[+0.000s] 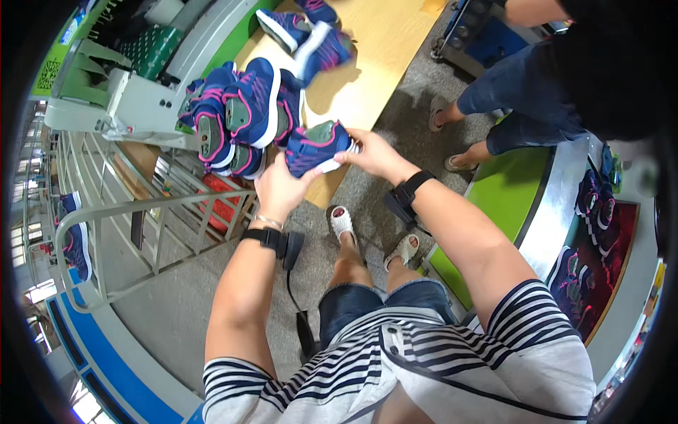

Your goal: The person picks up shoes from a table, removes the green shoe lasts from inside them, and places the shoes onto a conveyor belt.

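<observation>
Between both hands I hold a navy sneaker (311, 157) with pink trim, a grey-green inside and a white sole, just over the near end of the table. My left hand (281, 185) grips its left end from below, thumb along its side. My right hand (373, 154) is closed on the other end, at the white sole. Close to my left hand, a pile of matching sneakers (251, 102) is heaped at the table's left side. Farther up the table lie several more of these sneakers (284, 30), one of them blurred (323, 53).
The wooden table (378, 42) runs away from me beside a pale machine (152, 106). A metal rack (134, 212) stands at left. On the right are another person's legs (508, 99), a green-topped surface (505, 191) and more sneakers (568, 275) on a conveyor-like bench.
</observation>
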`<state>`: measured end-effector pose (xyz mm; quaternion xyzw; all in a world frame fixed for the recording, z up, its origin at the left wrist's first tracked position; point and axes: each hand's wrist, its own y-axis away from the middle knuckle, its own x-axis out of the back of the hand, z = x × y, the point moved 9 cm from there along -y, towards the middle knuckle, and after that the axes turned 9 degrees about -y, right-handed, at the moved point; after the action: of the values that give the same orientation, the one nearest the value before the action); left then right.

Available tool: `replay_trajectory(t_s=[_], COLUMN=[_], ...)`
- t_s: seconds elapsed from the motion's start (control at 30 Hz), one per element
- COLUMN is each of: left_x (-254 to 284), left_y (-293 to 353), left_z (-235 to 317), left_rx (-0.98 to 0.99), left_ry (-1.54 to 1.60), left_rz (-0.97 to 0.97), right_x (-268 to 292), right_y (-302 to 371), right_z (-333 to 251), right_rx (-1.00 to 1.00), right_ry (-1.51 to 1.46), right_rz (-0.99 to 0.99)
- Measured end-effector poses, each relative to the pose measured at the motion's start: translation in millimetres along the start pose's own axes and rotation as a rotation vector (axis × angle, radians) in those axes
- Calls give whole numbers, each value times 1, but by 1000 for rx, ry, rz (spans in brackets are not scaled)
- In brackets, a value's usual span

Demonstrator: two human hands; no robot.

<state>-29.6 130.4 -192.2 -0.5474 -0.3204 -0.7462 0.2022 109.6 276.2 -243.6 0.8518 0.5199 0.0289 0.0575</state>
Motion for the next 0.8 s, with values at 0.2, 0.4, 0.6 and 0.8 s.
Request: replay_trajectory(t_s=[0.2,0.4,0.6,0.8], left_x=[-2,-3,8,3], left_y=[40,56,85,63], left_z=[-10,-16,4,15], left_rx=[-113,-253,-336,-275], left_ry=[326,210,-354,-256], left_rz=[184,298,685,383], right_x=[-27,-57,-3,-4], right_y=[29,45,21,2], right_z=[10,-5,-45,-6], right_rx=[-142,-249,182,13], right_ry=[-698,-941,-140,157], right_rz=[84,58,-67,192])
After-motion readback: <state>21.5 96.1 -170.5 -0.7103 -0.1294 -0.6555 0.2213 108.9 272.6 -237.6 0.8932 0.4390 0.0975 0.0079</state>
